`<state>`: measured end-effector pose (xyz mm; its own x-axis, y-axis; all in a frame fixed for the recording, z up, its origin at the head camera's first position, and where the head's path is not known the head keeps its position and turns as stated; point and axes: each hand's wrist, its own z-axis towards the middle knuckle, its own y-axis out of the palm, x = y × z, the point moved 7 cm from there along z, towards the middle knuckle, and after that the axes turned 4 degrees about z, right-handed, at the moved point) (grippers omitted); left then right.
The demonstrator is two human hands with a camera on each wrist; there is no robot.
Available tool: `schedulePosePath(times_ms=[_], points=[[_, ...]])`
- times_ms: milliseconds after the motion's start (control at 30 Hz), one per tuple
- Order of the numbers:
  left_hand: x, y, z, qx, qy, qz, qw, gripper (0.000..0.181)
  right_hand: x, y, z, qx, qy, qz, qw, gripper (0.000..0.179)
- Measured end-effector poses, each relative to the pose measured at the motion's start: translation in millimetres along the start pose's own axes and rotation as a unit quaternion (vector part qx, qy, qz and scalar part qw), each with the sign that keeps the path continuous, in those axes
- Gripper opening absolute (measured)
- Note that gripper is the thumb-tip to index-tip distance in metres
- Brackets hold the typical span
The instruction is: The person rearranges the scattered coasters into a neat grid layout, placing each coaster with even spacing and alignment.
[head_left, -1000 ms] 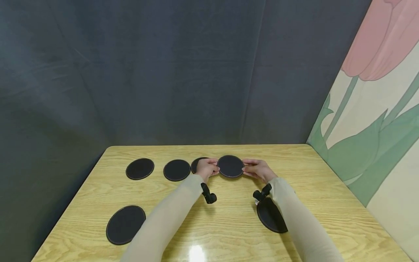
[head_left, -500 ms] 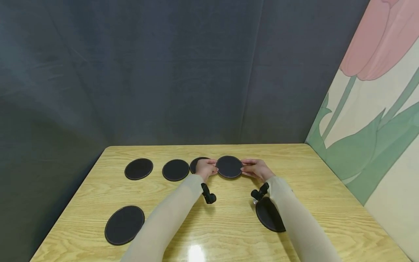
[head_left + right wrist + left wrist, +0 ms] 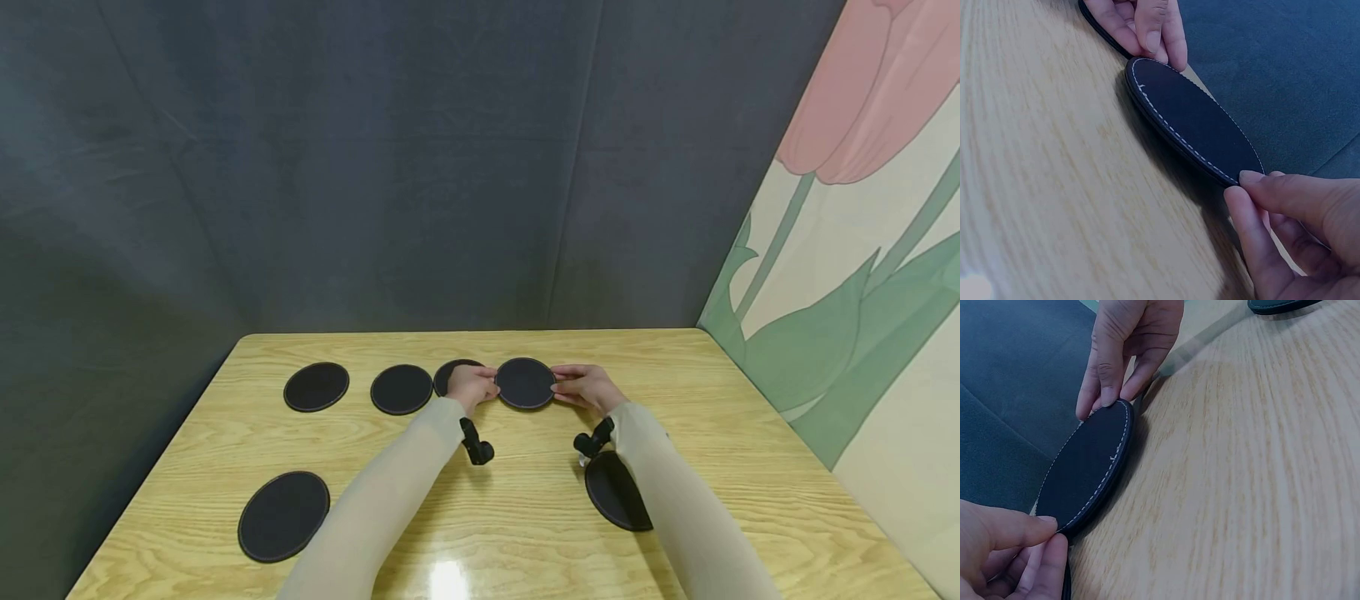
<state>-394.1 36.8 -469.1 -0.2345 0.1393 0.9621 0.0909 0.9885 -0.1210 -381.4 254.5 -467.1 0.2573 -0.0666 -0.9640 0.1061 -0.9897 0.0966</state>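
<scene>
A round black coaster [image 3: 526, 383] with pale stitching round its rim is held between both hands near the table's far edge. My left hand [image 3: 471, 388] pinches its left side, thumb on top. On the opposite side, my right hand [image 3: 591, 389] pinches the rim between thumb and fingers. In the right wrist view the edge of this coaster [image 3: 1194, 122] looks layered, and a shadow lies beneath it; it seems slightly raised. Another black coaster [image 3: 448, 374] is partly hidden behind my left hand and touches a neighbouring coaster [image 3: 402, 389].
A further coaster [image 3: 317, 387] lies at the far left of the wooden table [image 3: 517, 533]. Nearer are a left coaster [image 3: 283, 516], its edge by my sleeve, and a right coaster [image 3: 617, 492], partly under my right forearm. A dark curtain [image 3: 375, 167] hangs behind.
The hands and the held coaster stay almost still. The whole head view has shifted very slightly to the left; the other coasters keep their places on the table.
</scene>
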Motion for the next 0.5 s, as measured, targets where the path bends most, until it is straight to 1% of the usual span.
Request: schedulePosePath(times_ms=[167, 300, 500], points=[[0.1, 0.3, 1.1, -0.013, -0.004, 0.013, 0.9998, 0.043, -0.5, 1.0, 0.3, 0.002, -0.002, -0.008, 1.0000, 0.050], [0.1, 0.6, 2.2, -0.027, -0.009, 0.014, 0.9995, 0.042, -0.7, 0.5, 1.0, 0.005, -0.003, -0.016, 0.9999, 0.048], [3.0, 0.3, -1.8, -0.051, -0.012, 0.023, 0.9983, 0.043, -0.9, 0.0, 1.4, 0.019, 0.003, -0.027, 0.9994, 0.047]])
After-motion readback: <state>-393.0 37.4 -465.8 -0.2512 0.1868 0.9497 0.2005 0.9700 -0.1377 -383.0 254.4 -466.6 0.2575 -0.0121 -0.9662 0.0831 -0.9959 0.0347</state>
